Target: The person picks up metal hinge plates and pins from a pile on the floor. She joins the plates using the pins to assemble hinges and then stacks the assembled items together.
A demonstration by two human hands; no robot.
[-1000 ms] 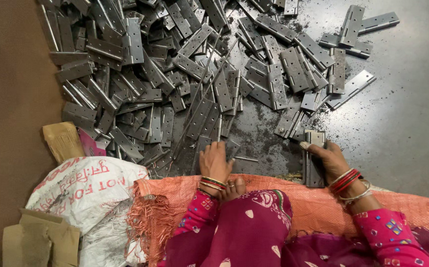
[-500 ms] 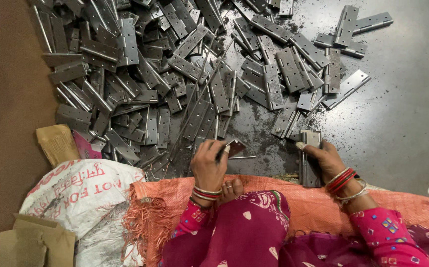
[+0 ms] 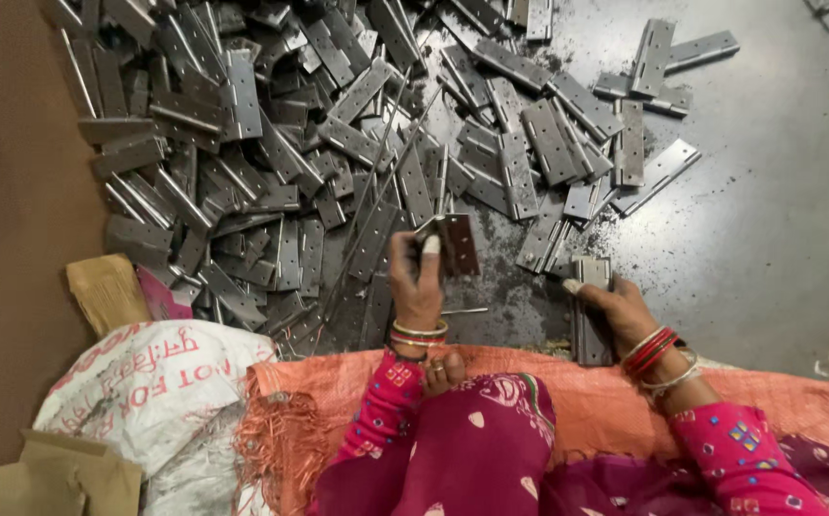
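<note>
My left hand (image 3: 416,279) holds up a small metal hinge (image 3: 454,244) just above the floor, at the near edge of a big heap of grey metal hinges (image 3: 271,162). My right hand (image 3: 615,308) rests on an upright stack of hinges (image 3: 590,320) standing on the floor to the right, fingers wrapped over its top. Both wrists carry red and gold bangles, and the sleeves are pink. A thin metal pin (image 3: 462,311) lies on the floor between my hands.
An orange cloth (image 3: 615,392) covers my lap over a magenta garment. A white printed sack (image 3: 147,382) and brown cardboard (image 3: 61,473) sit at the lower left. Loose hinges (image 3: 663,57) lie on the dark floor (image 3: 777,239) at the upper right.
My left hand has picked a hinge out of the heap's edge and lifted it. My right hand has stayed on the upright stack.
</note>
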